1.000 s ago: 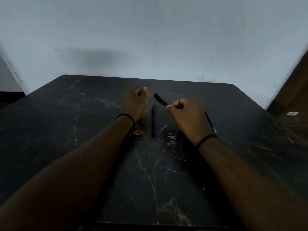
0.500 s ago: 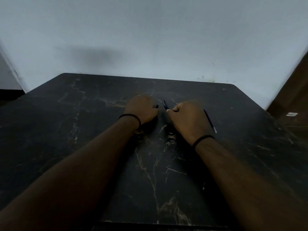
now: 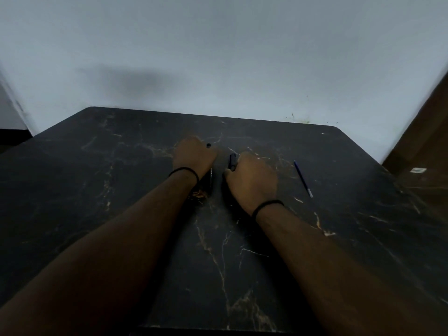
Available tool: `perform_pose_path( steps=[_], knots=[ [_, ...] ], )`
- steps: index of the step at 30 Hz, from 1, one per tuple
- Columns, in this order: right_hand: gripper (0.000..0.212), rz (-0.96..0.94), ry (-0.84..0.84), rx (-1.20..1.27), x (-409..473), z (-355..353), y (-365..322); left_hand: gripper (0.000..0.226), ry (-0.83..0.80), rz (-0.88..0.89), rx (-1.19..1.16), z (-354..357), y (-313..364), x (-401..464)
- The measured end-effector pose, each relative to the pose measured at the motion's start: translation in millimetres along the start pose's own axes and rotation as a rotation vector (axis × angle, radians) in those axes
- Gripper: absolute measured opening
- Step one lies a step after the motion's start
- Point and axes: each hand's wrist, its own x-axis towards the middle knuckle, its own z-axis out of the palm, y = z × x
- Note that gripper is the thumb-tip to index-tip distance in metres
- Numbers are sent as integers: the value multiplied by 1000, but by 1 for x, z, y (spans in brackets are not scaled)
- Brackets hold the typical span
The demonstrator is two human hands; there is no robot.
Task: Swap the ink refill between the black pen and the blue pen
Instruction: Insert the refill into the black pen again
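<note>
Head view: right hand point(image 3: 252, 180) grips pen barrel point(image 3: 232, 161), left hand point(image 3: 195, 155) curled around a pen too; loose blue refill point(image 3: 303, 178) looks thin, bendy, best pinched mid-shaft.

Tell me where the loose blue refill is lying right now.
In the head view the blue refill lies bare on the dark marble table, to the right of the right hand and apart from it, untouched.

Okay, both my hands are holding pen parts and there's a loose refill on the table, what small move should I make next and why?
Probably set down the small dark piece your left hand grips, then reach for the thin blue refill. It lies free on the table, to the right of your right hand, which grips a dark pen barrel that likely needs that refill.
</note>
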Motion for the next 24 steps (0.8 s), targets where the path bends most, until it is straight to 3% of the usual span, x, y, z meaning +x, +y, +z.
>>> perform_pose_path(
  steps=[14, 24],
  knots=[
    [34, 23, -32, 15, 0, -1, 0, 40, 7, -6, -2, -3, 3, -2],
    [34, 52, 34, 89, 2, 0, 2, 41, 12, 12, -14, -1, 1, -2]
  ],
)
